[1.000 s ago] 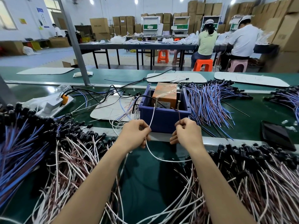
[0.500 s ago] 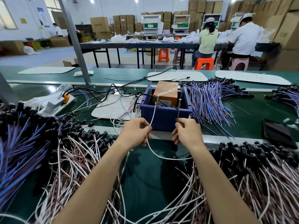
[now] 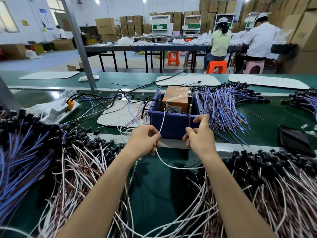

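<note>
My left hand (image 3: 145, 140) pinches a thin white wire (image 3: 162, 122) whose stripped end points up toward the blue bin (image 3: 173, 125). The same wire sags in a loop (image 3: 173, 166) below and between my hands. My right hand (image 3: 199, 136) pinches a thin brown wire (image 3: 189, 117) that stands upright with a small metal tip near the bin's rim. Both hands hover just in front of the bin, above the green belt (image 3: 154, 186). Inside the bin sits an orange box (image 3: 175, 98) wrapped in tape.
Heaps of white and brown wires with black caps lie at left (image 3: 77, 169) and right (image 3: 274, 177). Blue wire bundles lie far left (image 3: 17, 169) and behind the bin (image 3: 221, 107). A dark phone (image 3: 294, 140) rests at right. Two seated people work at tables beyond.
My right hand has shifted its grip and its thumb has risen along the brown wire. The left hand stays where it was with the white wire.
</note>
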Demonstrator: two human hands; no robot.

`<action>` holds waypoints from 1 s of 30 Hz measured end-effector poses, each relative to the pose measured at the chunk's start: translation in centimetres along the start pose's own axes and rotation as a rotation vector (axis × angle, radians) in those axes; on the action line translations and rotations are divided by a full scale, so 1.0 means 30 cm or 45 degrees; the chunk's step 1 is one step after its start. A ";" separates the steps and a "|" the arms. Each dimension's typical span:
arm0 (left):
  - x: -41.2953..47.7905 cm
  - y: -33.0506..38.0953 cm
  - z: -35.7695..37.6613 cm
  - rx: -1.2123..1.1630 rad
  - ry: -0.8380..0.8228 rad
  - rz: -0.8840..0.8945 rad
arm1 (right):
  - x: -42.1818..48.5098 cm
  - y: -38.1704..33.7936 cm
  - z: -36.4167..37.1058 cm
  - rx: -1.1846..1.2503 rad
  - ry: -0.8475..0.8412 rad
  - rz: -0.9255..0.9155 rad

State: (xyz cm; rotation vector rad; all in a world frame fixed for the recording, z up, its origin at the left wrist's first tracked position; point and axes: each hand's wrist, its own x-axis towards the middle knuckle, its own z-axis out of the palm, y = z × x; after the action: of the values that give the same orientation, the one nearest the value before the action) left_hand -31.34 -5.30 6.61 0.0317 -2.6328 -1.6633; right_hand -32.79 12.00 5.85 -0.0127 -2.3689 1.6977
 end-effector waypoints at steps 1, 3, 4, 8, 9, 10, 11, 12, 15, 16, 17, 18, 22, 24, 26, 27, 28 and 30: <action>0.000 -0.001 0.000 0.000 -0.001 0.000 | -0.002 -0.001 0.001 -0.027 0.002 -0.019; 0.001 -0.001 0.001 0.000 -0.002 0.000 | -0.004 -0.001 0.003 -0.095 0.027 -0.067; 0.002 -0.001 0.001 -0.002 -0.003 0.000 | -0.006 -0.002 0.004 -0.127 0.050 -0.091; 0.004 -0.002 0.000 -0.004 -0.009 -0.002 | -0.017 -0.006 0.014 -0.331 0.170 -0.195; 0.004 -0.002 0.000 -0.003 -0.008 -0.001 | -0.019 -0.009 0.016 -0.372 0.206 -0.222; 0.004 -0.002 0.000 -0.001 -0.006 0.001 | -0.020 -0.011 0.018 -0.398 0.240 -0.250; 0.004 -0.002 0.001 0.003 -0.003 0.004 | -0.022 -0.014 0.019 -0.410 0.263 -0.271; 0.004 -0.003 0.001 0.005 0.001 0.005 | -0.023 -0.015 0.020 -0.412 0.272 -0.282; 0.003 -0.002 -0.001 0.006 0.002 0.002 | -0.021 -0.015 0.023 -0.401 0.255 -0.285; 0.002 -0.002 -0.002 0.006 0.000 0.001 | -0.021 -0.014 0.024 -0.393 0.251 -0.286; 0.002 -0.002 -0.002 0.004 -0.003 0.000 | -0.021 -0.014 0.025 -0.381 0.253 -0.286; 0.001 -0.001 -0.002 -0.001 -0.005 -0.001 | -0.021 -0.014 0.027 -0.363 0.261 -0.286; -0.001 0.001 -0.005 -0.008 -0.001 0.002 | -0.023 -0.016 0.032 -0.291 0.314 -0.265; -0.001 0.002 -0.006 0.001 -0.001 0.005 | -0.022 -0.016 0.033 -0.284 0.315 -0.248; 0.001 0.002 -0.007 0.004 -0.002 0.004 | -0.022 -0.016 0.034 -0.281 0.305 -0.239; 0.001 0.003 -0.007 0.004 -0.003 0.004 | -0.022 -0.016 0.034 -0.279 0.303 -0.236; 0.002 0.002 -0.006 0.004 -0.003 0.005 | -0.022 -0.017 0.034 -0.274 0.303 -0.232; 0.001 0.002 -0.006 0.000 -0.004 0.002 | -0.022 -0.017 0.034 -0.266 0.300 -0.220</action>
State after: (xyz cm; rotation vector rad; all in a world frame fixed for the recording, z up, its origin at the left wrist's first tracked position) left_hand -31.37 -5.45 6.73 0.0264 -2.6346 -1.6644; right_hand -32.28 10.78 5.88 -0.0395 -2.2856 1.2902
